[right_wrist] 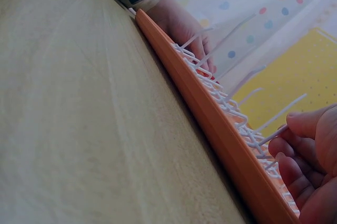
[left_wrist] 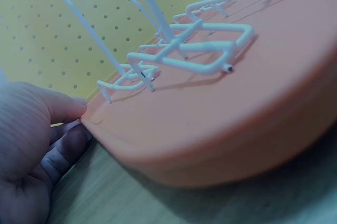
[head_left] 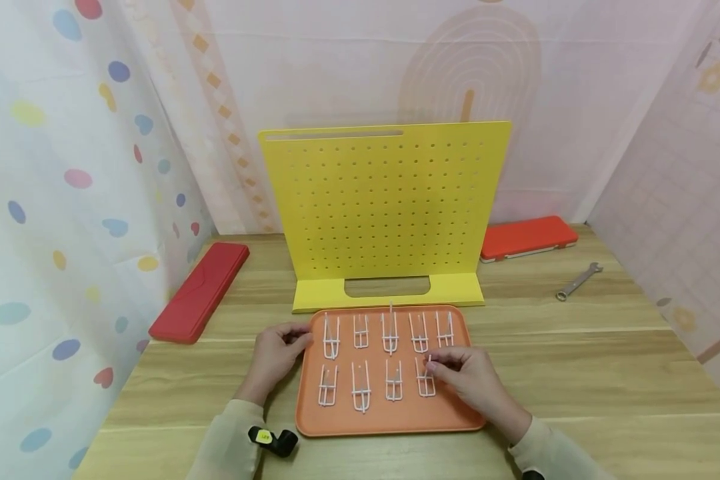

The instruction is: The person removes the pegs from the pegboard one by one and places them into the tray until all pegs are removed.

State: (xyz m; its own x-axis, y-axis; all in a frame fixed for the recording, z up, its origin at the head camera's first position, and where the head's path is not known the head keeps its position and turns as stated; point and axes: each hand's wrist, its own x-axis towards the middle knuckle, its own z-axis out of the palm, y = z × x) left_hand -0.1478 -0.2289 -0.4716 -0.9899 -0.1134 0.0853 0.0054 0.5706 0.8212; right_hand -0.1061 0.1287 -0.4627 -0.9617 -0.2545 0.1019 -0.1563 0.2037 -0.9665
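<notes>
An orange tray (head_left: 336,424) bears several white wire pegboard hooks in two rows. My left hand (head_left: 274,358) pinches the tray's left rim; the left wrist view shows the thumb on top and curled fingers beneath the edge. Over the tray's right part, my right hand (head_left: 473,381) pinches the prong of a white wire hook (head_left: 425,387), the rightmost of the near row. In the right wrist view that prong lies between thumb and fingertips. Another hook (left_wrist: 195,50) stands large in the left wrist view, its long prong pointing up.
A yellow pegboard (head_left: 372,200) stands upright right behind the tray, its holes bare. On the wooden table (head_left: 576,373), a dark red case (head_left: 201,293) lies to the left. A bright red case (head_left: 528,238) and a wrench (head_left: 579,281) lie at the back right.
</notes>
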